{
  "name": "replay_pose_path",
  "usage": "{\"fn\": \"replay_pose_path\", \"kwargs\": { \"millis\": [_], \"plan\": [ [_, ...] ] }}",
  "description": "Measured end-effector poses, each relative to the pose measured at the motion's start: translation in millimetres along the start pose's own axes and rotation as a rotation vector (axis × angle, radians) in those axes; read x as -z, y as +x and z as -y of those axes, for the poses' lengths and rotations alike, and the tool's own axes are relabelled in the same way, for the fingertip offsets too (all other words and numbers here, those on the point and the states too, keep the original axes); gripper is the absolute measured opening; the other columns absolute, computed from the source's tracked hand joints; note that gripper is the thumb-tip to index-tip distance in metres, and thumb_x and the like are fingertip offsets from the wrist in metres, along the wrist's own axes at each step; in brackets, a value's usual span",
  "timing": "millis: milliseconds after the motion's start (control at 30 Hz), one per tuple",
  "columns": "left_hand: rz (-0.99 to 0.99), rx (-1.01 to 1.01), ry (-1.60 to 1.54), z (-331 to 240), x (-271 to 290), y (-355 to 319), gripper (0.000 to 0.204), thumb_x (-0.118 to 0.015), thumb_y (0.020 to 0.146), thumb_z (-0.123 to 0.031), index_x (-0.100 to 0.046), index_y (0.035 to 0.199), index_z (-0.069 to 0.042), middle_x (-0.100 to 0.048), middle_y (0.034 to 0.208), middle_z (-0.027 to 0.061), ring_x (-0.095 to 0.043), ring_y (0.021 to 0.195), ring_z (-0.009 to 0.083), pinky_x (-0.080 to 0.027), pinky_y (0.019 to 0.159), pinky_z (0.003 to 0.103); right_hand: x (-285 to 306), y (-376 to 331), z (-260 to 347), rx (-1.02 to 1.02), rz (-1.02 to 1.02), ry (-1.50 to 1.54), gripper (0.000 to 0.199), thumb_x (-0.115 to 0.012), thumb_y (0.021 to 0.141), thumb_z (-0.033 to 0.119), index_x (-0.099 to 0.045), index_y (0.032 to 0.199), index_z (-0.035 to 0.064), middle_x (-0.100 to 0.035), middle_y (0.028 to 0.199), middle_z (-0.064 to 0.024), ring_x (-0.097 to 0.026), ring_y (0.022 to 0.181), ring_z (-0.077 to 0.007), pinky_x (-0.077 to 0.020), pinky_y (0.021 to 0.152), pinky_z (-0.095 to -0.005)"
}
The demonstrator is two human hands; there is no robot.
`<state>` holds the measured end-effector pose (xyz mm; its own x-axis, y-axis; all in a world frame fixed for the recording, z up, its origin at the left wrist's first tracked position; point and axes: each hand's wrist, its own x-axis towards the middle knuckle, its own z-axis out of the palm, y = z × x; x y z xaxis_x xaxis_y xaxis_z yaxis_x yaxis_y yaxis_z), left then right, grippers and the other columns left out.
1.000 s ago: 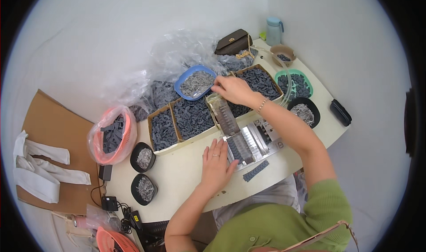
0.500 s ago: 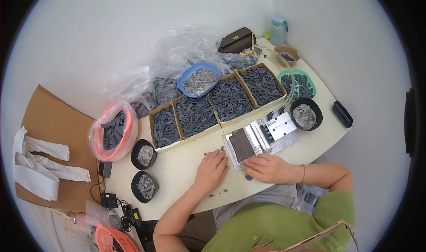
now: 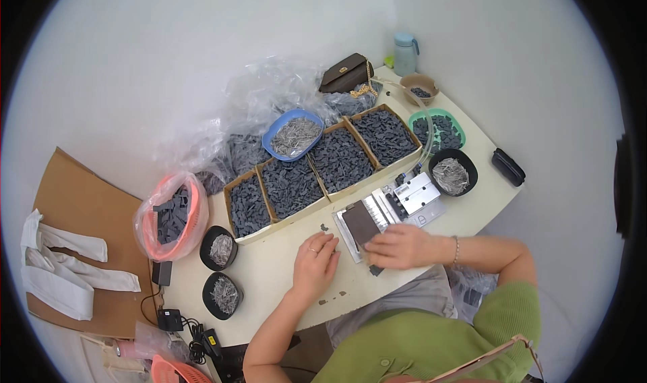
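Note:
A metal fixture [image 3: 346,238] lies on the table in front of me, with a flat brown plate [image 3: 361,222] on its near-left part and a silver block [image 3: 416,193] with air tubing at its right. My right hand [image 3: 399,247] is over the plate's near end, fingers bent and drawn together. Whatever they hold is hidden beneath them. A small dark grey piece [image 3: 375,270] shows just below those fingers. Left of the fixture, my left hand [image 3: 315,265] rests on the table, thumb apart from the fingers, with nothing visible in it. Tiny dark bits [image 3: 325,228] lie beyond its fingertips.
Behind the fixture runs a divided cardboard tray [image 3: 317,206] of dark grey pieces. A blue bowl [image 3: 273,155] of metal pins sits on it. Black bowls [image 3: 474,170] of pins, a green tray [image 3: 464,140], a pink basket [image 3: 199,208] and a glasses case [image 3: 508,167] stand around.
My left hand has drawn slightly left, away from the fixture's edge. My right hand stays at the plate's near end, its fingers more bent. The whole view has shifted a little.

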<state>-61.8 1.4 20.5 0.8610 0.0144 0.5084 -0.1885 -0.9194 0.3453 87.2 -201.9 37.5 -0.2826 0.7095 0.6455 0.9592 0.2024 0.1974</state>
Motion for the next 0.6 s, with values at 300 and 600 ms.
{"fn": "replay_pose_path", "kwargs": {
  "millis": [300, 600],
  "plan": [
    [0.087, -0.127, 0.212, -42.1, -32.3, 1.4, 0.030, -0.067, 0.076, -0.008, -0.064, 0.101, 0.006, -0.063, 0.111, 0.0198, -0.061, 0.104, 0.0339, -0.050, 0.087, 0.040, -53.4, 62.7, -112.3, -0.693, -0.005, 0.374, 0.029, -0.061, 0.085, 0.011, -0.055, 0.113, 0.0026, -0.061, 0.104, -0.0130, -0.055, 0.102, -0.0320, -0.0445, 0.088, -0.0402],
    [0.190, -0.110, 0.382, -43.5, -38.9, 23.2, 0.012, -0.064, 0.063, -0.006, -0.062, 0.074, 0.000, -0.063, 0.081, 0.0144, -0.061, 0.073, 0.0259, -0.052, 0.064, 0.034, -29.0, 37.6, -80.4, -0.568, 0.188, 0.425, 0.030, -0.054, 0.084, 0.002, -0.056, 0.114, 0.0034, -0.060, 0.105, -0.0159, -0.055, 0.103, -0.0332, -0.0450, 0.089, -0.0413]
  ]
}}
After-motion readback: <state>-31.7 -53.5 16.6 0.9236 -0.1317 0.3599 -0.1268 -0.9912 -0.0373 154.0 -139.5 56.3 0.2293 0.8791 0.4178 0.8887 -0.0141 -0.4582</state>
